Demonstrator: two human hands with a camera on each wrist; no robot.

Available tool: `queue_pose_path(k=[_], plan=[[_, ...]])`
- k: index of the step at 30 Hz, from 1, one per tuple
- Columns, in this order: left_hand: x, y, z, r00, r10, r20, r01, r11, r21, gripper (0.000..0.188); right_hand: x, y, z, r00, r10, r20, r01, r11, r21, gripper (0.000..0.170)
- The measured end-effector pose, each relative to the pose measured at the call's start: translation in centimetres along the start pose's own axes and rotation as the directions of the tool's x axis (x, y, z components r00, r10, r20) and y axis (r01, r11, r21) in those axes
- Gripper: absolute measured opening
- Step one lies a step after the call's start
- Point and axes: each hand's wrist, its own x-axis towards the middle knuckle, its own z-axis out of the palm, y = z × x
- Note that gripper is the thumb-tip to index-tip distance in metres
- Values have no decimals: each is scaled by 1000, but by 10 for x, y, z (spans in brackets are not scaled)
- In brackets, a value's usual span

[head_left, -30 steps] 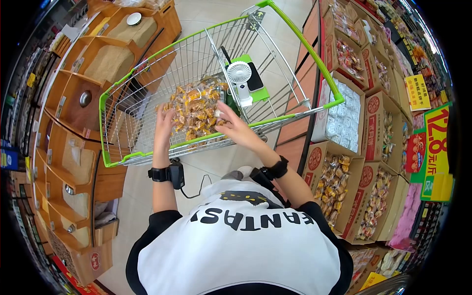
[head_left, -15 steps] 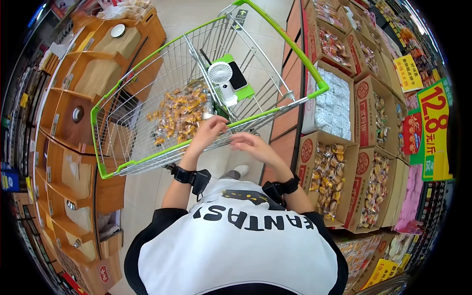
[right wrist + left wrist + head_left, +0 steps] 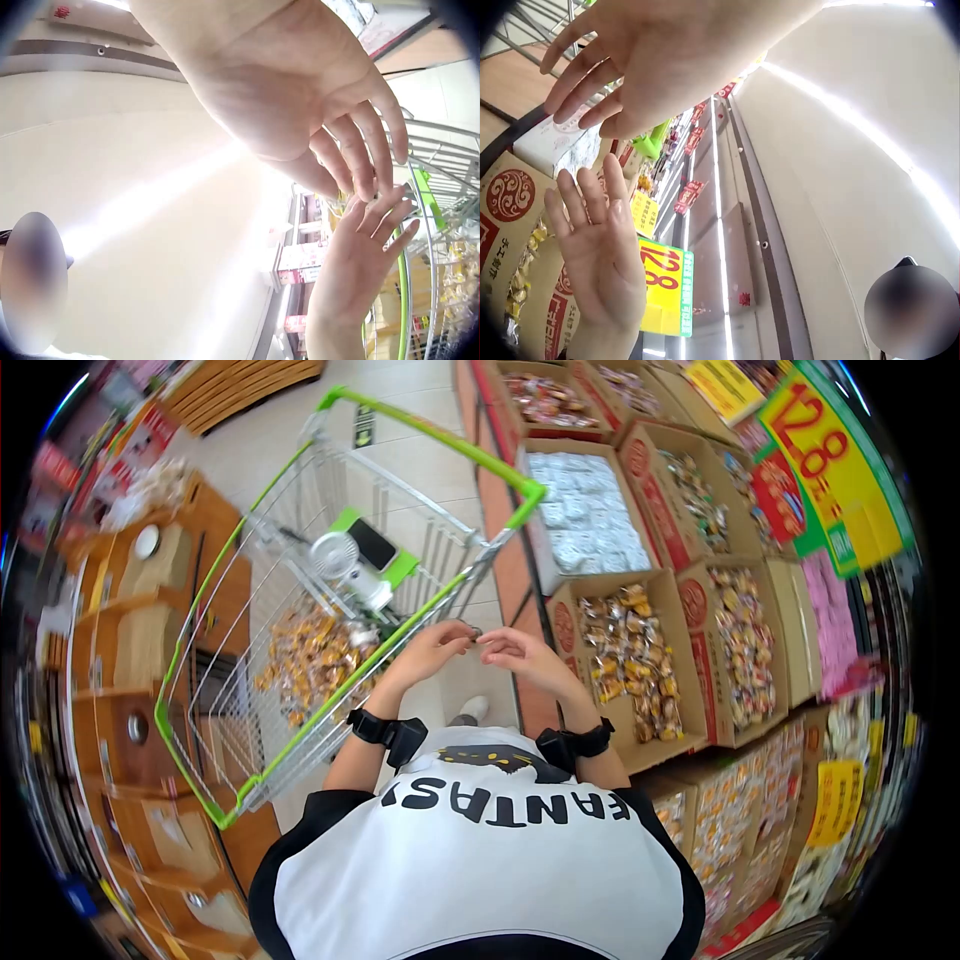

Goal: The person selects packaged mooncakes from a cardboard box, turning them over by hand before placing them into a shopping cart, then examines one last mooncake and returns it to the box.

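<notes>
In the head view my left hand [image 3: 432,652] and my right hand [image 3: 527,660] are raised in front of my body, fingertips close together and nothing held. Loose, slightly bent fingers show on the left hand [image 3: 641,64] in the left wrist view. The right hand [image 3: 300,105] looks just as relaxed in the right wrist view. Nearest the left hand is the green-rimmed shopping cart [image 3: 212,800], with a pile of small wrapped snacks [image 3: 305,665] inside. A white handheld fan [image 3: 335,556] and a dark phone [image 3: 373,546] lie on a green panel at its handle end.
To the right, a carton of wrapped snacks [image 3: 630,660] adjoins one of pale blue-white packets [image 3: 585,510]. More cartons [image 3: 740,650] stand behind, below a yellow price sign [image 3: 835,470]. Wooden bins [image 3: 150,650] line the left side, and tiled floor [image 3: 270,440] runs past the cart.
Both hands have drawn back from the snack pile in the cart to in front of my body. The head view has turned right, so the cart sits further left and the cartons nearer the middle.
</notes>
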Motion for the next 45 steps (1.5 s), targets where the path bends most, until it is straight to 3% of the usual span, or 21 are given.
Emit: queue_pose_path(k=[5,8,20,23,27,29,33,35,37,39,40,41,43,44,45], plan=[[36,19,23,988,83,128,-90,995,50,27,-33,13,-20,982,-66,-176,74,996,39,30],[59,24,42,958,78,277,-104,991,81,32,-52,22,-30,955,-104,-278,119,992,37,29],[102,35,120,811,99,576,-163,985,60,32,-126,31,-47,759,-81,-646,128,991,27,24],[109,35,138,781,69,621,-157,983,89,28,-147,30,-49,690,-25,-723,121,989,82,25],[117,33,166,724,137,676,-258,963,82,28,-173,33,-56,600,-87,-795,150,989,5,24],[122,32,182,690,148,709,-292,952,86,28,-186,31,-58,517,-58,-854,116,993,3,24],[137,16,219,666,171,726,-346,933,97,24,-205,32,-63,412,-30,-911,210,976,63,21],[142,11,234,651,173,739,-426,889,167,23,-212,34,-66,394,-35,-919,225,973,59,21],[147,-5,250,654,185,734,-418,897,146,21,-218,37,-67,379,-16,-925,247,965,85,21],[151,-10,260,610,186,770,-526,822,218,19,-222,36,-65,360,-7,-933,240,967,85,20],[155,-9,265,597,43,801,-460,837,297,21,-224,36,-64,347,4,-938,231,969,89,20],[159,-12,270,591,40,806,-462,835,297,21,-226,37,-64,340,5,-940,234,968,90,20],[166,-26,280,605,154,782,-631,691,353,24,-229,40,-63,340,10,-940,240,966,97,19],[168,-33,284,600,150,786,-634,689,352,24,-230,41,-63,334,13,-942,244,965,99,19],[169,-37,287,643,143,753,-644,633,429,25,-231,41,-63,335,23,-942,246,963,111,18]])
